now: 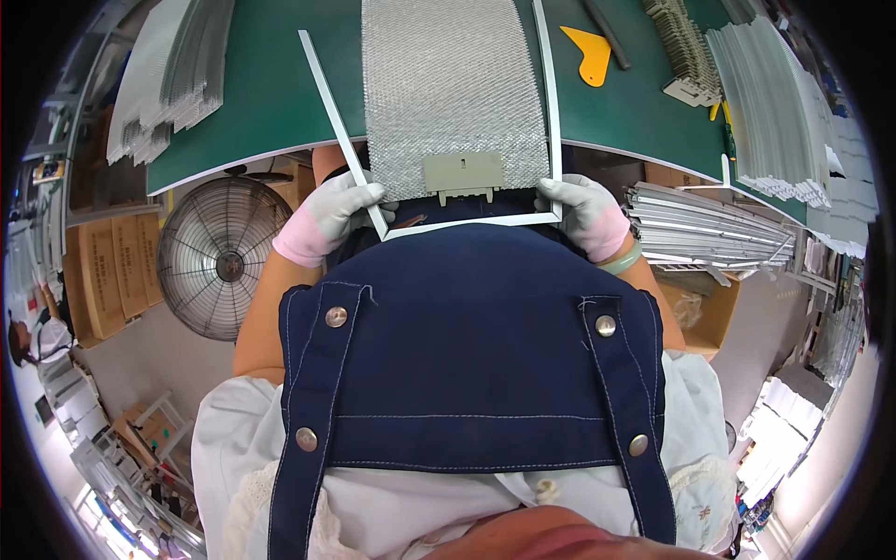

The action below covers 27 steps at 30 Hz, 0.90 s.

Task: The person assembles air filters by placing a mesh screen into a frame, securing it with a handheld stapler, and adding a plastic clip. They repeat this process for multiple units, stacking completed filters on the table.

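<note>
A layered silver metal mesh sheet (453,93) lies on the green table, its near end overhanging the edge. Around it is a three-sided white-silver frame (471,222); its right bar runs along the mesh, while the left bar slants outward, apart from the mesh at the far end. A grey-green plastic piece with small prongs (463,174) sits at the mesh's near end. My left hand (347,207), in a white glove with a pink cuff, is closed on the left bar near its corner. My right hand (586,207), gloved alike, pinches the right bar near the other corner.
On the green table (271,84) are a yellow scraper (590,56), a dark rod (609,35), a row of plastic pieces (681,47) and mesh stacks (177,75) left and right (770,107). A floor fan (224,261) stands left; metal bars (709,231) lie right.
</note>
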Available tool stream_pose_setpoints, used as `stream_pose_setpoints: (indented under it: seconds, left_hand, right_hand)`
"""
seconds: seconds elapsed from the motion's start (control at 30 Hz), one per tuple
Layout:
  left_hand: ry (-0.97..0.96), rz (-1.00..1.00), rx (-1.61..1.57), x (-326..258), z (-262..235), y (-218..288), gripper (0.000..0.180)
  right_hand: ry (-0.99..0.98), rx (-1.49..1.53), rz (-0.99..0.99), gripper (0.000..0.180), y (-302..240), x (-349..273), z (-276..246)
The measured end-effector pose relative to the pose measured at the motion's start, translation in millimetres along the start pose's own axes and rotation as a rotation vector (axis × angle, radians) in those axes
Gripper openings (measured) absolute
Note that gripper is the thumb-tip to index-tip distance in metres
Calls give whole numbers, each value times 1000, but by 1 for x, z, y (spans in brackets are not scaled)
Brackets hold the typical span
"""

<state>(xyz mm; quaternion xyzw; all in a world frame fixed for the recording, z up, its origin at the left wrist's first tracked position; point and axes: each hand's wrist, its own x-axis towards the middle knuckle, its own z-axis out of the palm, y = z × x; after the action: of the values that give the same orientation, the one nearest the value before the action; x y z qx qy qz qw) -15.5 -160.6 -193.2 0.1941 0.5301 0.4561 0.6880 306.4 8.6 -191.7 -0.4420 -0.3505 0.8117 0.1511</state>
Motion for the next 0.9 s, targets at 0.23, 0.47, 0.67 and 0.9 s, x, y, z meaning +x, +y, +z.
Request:
stream_pose_setpoints:
  seconds: [0.23,0.47,0.67,0.9]
  left_hand:
    - [107,125,94,-9,32,3,40]
    - [119,69,164,-3,27,2,38]
    - [253,76,65,4,40,1,44]
    - [194,54,49,17,35,2,46]
  right_hand:
    - [8,-169,-34,20,-4,-5,0]
    - [27,-75,-80,35,3,-7,22]
    - [143,18,-166,40,13,0,34]
    - [108,202,-236,33,17,17,33]
